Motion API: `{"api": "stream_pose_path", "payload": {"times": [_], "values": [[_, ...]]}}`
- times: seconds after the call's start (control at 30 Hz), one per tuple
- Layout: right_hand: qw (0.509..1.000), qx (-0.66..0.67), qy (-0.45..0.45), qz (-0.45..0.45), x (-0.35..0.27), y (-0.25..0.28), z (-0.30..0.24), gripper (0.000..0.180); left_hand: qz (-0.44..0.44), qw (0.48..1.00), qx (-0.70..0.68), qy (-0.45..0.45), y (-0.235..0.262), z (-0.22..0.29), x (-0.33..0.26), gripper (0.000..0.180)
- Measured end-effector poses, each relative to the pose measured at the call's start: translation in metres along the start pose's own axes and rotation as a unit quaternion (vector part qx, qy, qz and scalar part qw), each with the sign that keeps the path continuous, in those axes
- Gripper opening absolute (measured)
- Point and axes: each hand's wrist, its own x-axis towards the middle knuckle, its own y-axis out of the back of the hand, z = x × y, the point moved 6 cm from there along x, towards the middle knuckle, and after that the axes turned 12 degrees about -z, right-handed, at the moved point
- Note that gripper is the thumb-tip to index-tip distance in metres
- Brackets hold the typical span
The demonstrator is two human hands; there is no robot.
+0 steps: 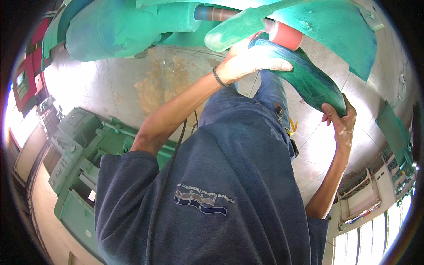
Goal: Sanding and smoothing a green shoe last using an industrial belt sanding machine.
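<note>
A green and blue foot-shaped piece that looks like a shoe last (313, 81) is held between my hands below a machine. My left hand (249, 59) is closed round its upper end, thumb lying across the surface and some fingers hidden behind it. At the lower end, my right hand (342, 117) grips with the thumb in front and the fingers behind. The last's upper edge lies right against the pinkish-red cylindrical wheel (286, 35); whether they touch cannot be made out for certain.
The green machine (128, 31) spans the top, with a rounded guard (240, 28) beside the wheel and a shaft (216, 13). Another green machine (81, 150) stands at left. A wooden-framed rack (360, 198) is at lower right. The tiled floor (163, 79) has brown stains.
</note>
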Motion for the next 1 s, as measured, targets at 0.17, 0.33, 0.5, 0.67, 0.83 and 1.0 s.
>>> {"api": "stream_pose_path", "payload": {"times": [0.17,0.33,0.5,0.67,0.83,1.0], "values": [[1.000,0.011,0.008,0.004,-0.006,0.000,-0.001,0.046,0.032,0.999,0.015,0.005,0.002,-0.009,0.002,0.085],[1.000,0.022,0.015,0.005,-0.012,0.000,0.005,0.047,0.022,1.000,-0.002,0.003,0.000,-0.013,0.002,0.085],[0.998,0.057,0.012,-0.003,-0.011,-0.006,0.011,0.047,0.018,0.999,-0.010,0.031,0.001,-0.018,0.007,0.084],[0.998,0.060,0.012,0.014,-0.026,-0.008,0.012,0.046,0.010,0.999,0.032,0.028,-0.006,-0.005,0.006,0.084],[0.992,0.118,0.002,0.034,-0.031,-0.019,0.027,0.048,0.008,0.997,0.076,0.021,-0.005,-0.010,0.016,0.082],[0.990,0.133,-0.001,0.041,-0.033,-0.020,0.038,0.048,-0.015,0.994,0.098,0.038,-0.007,-0.014,0.026,0.079]]}}
